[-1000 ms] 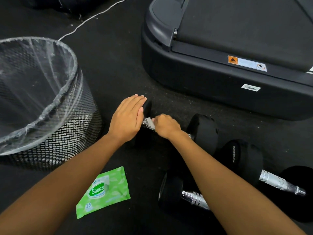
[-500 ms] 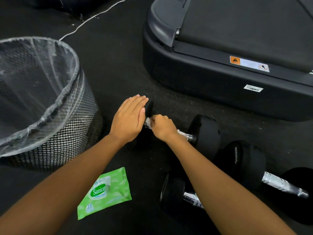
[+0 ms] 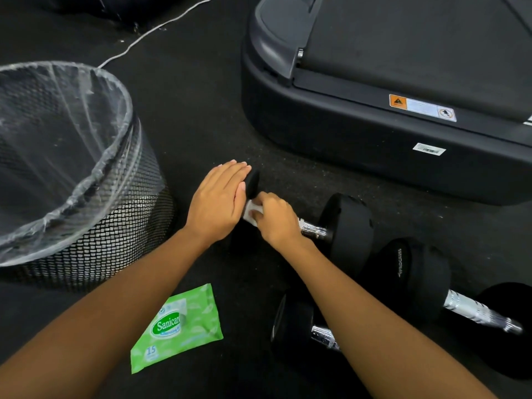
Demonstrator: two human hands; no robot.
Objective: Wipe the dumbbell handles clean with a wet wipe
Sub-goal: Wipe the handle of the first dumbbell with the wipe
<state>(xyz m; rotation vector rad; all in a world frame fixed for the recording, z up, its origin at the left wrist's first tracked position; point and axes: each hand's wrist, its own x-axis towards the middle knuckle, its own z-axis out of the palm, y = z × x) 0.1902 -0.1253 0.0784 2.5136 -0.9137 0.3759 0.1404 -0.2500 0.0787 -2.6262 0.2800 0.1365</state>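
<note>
A black dumbbell (image 3: 347,226) with a chrome handle (image 3: 312,229) lies on the dark floor in the middle. My left hand (image 3: 218,204) rests flat, fingers together, on its left weight head (image 3: 252,182). My right hand (image 3: 275,218) is wrapped around the left end of the handle with a white wet wipe (image 3: 251,211) pressed against it. Two more dumbbells lie to the right: one (image 3: 417,280) with a bare chrome handle (image 3: 478,312), another (image 3: 292,326) partly hidden under my right forearm.
A green Sanicare wipe pack (image 3: 177,328) lies on the floor in front. A mesh waste bin (image 3: 95,226) with a clear liner stands at the left. A treadmill base (image 3: 374,131) fills the back right. A white cable (image 3: 149,33) runs across the far floor.
My right hand has slid with the wipe leftward along the handle, toward the left weight head, exposing more chrome on the right. My left hand has stayed on the head.
</note>
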